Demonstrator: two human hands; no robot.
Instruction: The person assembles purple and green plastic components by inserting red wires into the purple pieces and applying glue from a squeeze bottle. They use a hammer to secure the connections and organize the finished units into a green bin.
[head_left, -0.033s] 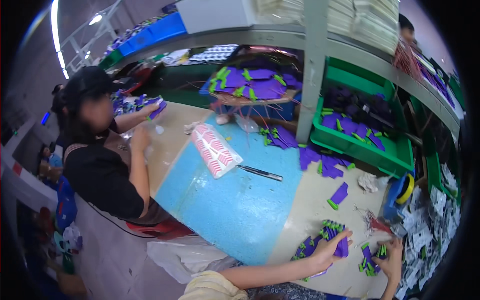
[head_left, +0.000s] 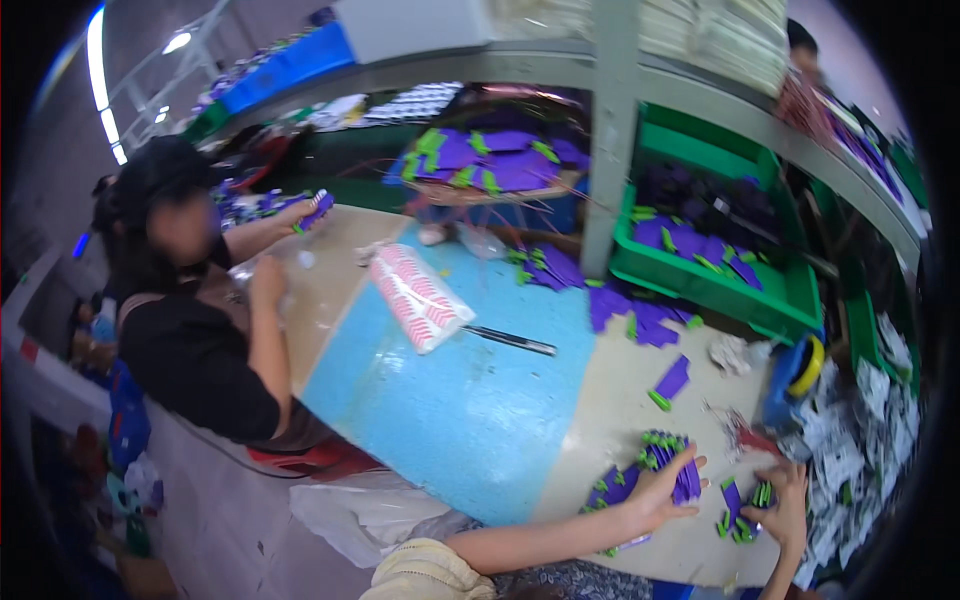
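My left hand (head_left: 660, 498) is wrapped round a stack of flat purple pieces with bright green ends (head_left: 686, 482), standing on edge at the lower right of the table. More of the same pieces (head_left: 612, 487) lie just left of that hand. To the right, my right hand (head_left: 785, 507) has its fingers bent round a few small purple-and-green pieces (head_left: 763, 494). Other such pieces (head_left: 733, 497) lie loose between the two hands. A single purple piece with a green end (head_left: 671, 382) rests farther up the table.
A green bin (head_left: 720, 296) of purple pieces stands at the back right, beside a grey post (head_left: 610, 150). Tape (head_left: 808, 370) and a heap of silvery packets (head_left: 850, 450) are on the right. A tissue pack (head_left: 415, 300) and black pen (head_left: 510, 341) lie mid-table. A co-worker (head_left: 200, 330) sits left.
The whole view has shifted slightly, so things sit a little farther left and up. Both my hands stay at their pieces, and the right fingers have moved a little.
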